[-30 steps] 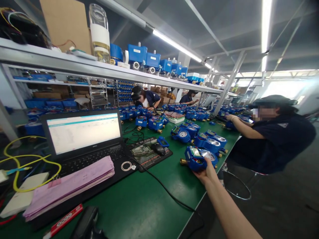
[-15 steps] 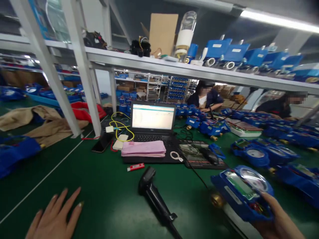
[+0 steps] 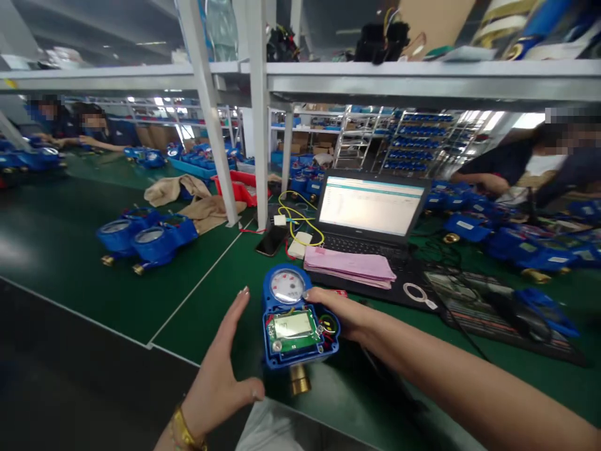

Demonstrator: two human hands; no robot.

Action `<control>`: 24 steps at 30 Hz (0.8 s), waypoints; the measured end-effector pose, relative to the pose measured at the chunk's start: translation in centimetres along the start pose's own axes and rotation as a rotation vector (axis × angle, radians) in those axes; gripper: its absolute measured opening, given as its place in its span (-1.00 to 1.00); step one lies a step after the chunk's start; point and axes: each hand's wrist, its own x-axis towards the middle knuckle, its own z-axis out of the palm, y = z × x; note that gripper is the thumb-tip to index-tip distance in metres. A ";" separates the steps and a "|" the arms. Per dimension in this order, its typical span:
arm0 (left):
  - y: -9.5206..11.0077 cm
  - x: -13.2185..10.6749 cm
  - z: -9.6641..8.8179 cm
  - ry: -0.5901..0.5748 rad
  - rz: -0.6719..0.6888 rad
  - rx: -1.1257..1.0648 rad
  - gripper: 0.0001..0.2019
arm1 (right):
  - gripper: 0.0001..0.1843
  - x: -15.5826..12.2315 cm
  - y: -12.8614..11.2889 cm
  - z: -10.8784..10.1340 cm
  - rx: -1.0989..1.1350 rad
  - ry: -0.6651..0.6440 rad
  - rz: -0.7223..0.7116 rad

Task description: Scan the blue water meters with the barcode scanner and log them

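Note:
My right hand (image 3: 338, 308) grips a blue water meter (image 3: 297, 358) by its right side, thumb beside the round dial. The meter shows a white dial with red marks, an uncovered green circuit board with a small display, and a brass threaded end pointing toward me. To its left, my left hand (image 3: 230, 360) is open, thumb and fingers apart, close to the meter but not touching it. A gold bracelet sits on that wrist. Beneath my right forearm lies the black barcode scanner (image 3: 382, 369), mostly hidden and dark.
A laptop (image 3: 370, 203) with pink papers (image 3: 350, 266) on it stands behind the meter. Two more blue meters (image 3: 154, 243) rest at left, near a brown cloth (image 3: 209, 213). Shelf posts (image 3: 259, 125) rise from the bench. A phone (image 3: 272, 240) lies nearby. Other people sit across the bench.
The view has swung left. My right hand has carried the water meter from the right side to the middle in front of me. My left hand has lifted toward it, still open.

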 end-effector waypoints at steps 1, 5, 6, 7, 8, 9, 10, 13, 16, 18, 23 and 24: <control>0.5 0.0 0.0 -0.005 0.008 -0.018 0.12 | -0.71 1.1 -0.1 0.4 -0.024 -0.025 0.022; 0.7 0.5 0.2 -0.003 0.045 0.026 -0.10 | -0.73 4.3 -0.4 0.8 -0.117 -0.093 0.089; 0.4 0.7 0.4 0.001 0.050 0.048 -0.16 | -0.74 4.9 -0.5 0.7 -0.138 -0.103 0.103; 0.1 0.8 0.5 0.008 0.057 0.071 -0.21 | -0.74 5.5 -0.5 0.6 -0.158 -0.110 0.117; -0.3 0.9 0.7 0.018 0.066 0.095 -0.23 | -0.75 6.0 -0.5 0.5 -0.179 -0.116 0.132; -0.6 1.0 0.9 0.033 0.078 0.117 -0.25 | -0.75 6.5 -0.6 0.4 -0.199 -0.121 0.145; -0.8 1.2 1.0 0.046 0.087 0.139 -0.27 | -0.74 7.0 -0.7 0.3 -0.221 -0.125 0.156; -1.0 1.5 1.4 0.085 0.086 0.188 -0.34 | -0.67 7.8 -1.1 -0.1 -0.296 -0.136 0.162; -0.5 1.9 1.7 0.093 0.058 0.215 -0.38 | -0.51 7.2 -2.0 -0.5 -0.409 -0.111 0.086; -0.1 2.0 1.8 0.107 0.047 0.224 -0.43 | -0.43 5.9 -2.7 -1.4 -0.491 -0.025 -0.043; -1.5 2.8 2.4 0.207 0.086 0.321 -0.53 | -0.39 0.5 -3.7 -8.3 -0.662 0.513 -0.509; -2.3 3.1 2.6 0.228 0.101 0.336 -0.53 | -0.41 -0.9 -3.5 -10.7 -0.693 0.676 -0.584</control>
